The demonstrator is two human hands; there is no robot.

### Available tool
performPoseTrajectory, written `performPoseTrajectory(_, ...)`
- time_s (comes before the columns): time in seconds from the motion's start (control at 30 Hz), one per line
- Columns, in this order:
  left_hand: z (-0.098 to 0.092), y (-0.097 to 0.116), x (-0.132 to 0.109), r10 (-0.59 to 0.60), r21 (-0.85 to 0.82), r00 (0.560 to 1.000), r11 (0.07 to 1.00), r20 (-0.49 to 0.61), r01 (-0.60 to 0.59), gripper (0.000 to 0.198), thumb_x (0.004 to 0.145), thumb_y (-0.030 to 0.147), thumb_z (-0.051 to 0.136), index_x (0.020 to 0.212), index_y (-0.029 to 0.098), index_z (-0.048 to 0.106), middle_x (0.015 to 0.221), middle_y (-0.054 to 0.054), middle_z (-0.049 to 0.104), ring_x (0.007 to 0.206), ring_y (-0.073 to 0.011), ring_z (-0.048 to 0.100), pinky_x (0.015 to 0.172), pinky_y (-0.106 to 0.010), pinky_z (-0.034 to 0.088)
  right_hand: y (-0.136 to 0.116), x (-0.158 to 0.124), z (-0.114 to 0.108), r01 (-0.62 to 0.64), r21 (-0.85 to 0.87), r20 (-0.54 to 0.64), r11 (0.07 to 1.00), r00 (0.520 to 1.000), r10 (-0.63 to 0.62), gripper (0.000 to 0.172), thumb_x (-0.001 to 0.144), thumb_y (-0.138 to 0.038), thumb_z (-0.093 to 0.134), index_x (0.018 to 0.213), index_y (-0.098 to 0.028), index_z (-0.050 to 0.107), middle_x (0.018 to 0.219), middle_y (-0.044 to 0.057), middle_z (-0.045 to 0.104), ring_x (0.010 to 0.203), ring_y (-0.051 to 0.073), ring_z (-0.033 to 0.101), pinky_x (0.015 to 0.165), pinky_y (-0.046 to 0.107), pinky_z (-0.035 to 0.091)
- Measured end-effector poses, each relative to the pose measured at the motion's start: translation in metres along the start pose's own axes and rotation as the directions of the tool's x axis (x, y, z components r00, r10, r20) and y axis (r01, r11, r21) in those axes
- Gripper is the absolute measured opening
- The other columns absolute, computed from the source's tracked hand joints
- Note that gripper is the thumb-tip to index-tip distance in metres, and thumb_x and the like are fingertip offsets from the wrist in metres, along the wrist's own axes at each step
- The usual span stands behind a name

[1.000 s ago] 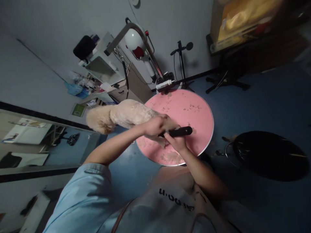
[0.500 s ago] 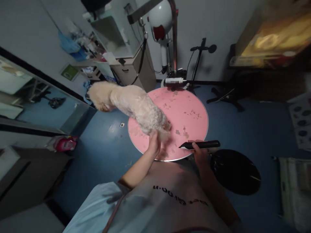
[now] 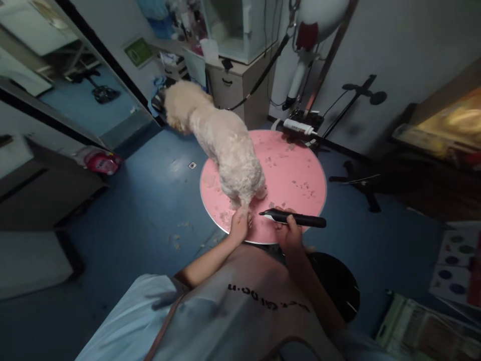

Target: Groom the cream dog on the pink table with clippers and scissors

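Note:
A cream-coloured dog (image 3: 225, 135) stands on a round pink table (image 3: 289, 170), facing away from me toward the far left. Closed around the end of its tail (image 3: 245, 199) is my left hand (image 3: 240, 225), at the table's near edge. My right hand (image 3: 289, 233) grips a black hair clipper (image 3: 296, 218), its narrow tip pointing left toward the tail but apart from it. The dog's rear coat looks rougher than its back. Cut tufts of hair (image 3: 303, 188) are scattered over the tabletop.
From a stand arm, a black leash (image 3: 261, 75) slants down toward the dog. A white tube (image 3: 298, 126) lies at the table's far edge. A round black stool (image 3: 334, 281) stands at my right, a drawer cabinet (image 3: 229, 90) behind the dog. Loose hair (image 3: 177, 240) lies on the blue floor.
My view has turned left. The dog's rear now stands higher and straighter, and its tail is drawn toward me in my left hand. The clipper has come closer to the tail.

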State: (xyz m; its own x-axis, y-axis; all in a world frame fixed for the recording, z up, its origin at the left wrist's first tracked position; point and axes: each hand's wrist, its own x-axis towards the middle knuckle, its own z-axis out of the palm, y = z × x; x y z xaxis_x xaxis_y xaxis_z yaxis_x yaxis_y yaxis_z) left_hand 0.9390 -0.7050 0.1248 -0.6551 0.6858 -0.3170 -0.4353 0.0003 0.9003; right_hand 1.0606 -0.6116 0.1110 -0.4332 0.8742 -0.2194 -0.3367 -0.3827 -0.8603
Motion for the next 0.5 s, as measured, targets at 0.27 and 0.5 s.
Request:
performPoseTrajectory(0.27,-0.006,-0.016,-0.014,0.124,0.218,0.992,0.968,0.01,-0.123,0.05,0.089,0.068,0.041,0.077,0.02,0.046,0.053,0.007,0.034,0.046,-0.0082,0.028,0.045,-0.023,0.024,0.007,-0.006,0.025,-0.017,-0.052,0.036,0.999,0.999,0.019,0.032,0.082,-0.046,0.059,0.101,-0.023,0.049,0.106,0.008,0.07,0.075,0.016,0.062,0.054,0.027,0.043)
performPoseTrajectory(0.5,-0.005,-0.022,-0.017,0.18,0.314,0.984,0.934,-0.008,-0.168,0.037,0.092,0.049,0.042,0.069,0.02,0.046,0.057,0.004,0.04,0.054,-0.0113,0.037,0.054,-0.025,0.031,0.006,-0.009,0.026,0.05,-0.217,0.089,0.975,0.996,-0.031,0.028,0.089,-0.046,0.051,0.103,-0.022,0.051,0.107,0.011,0.07,0.085,0.02,0.064,0.058,0.03,0.048)
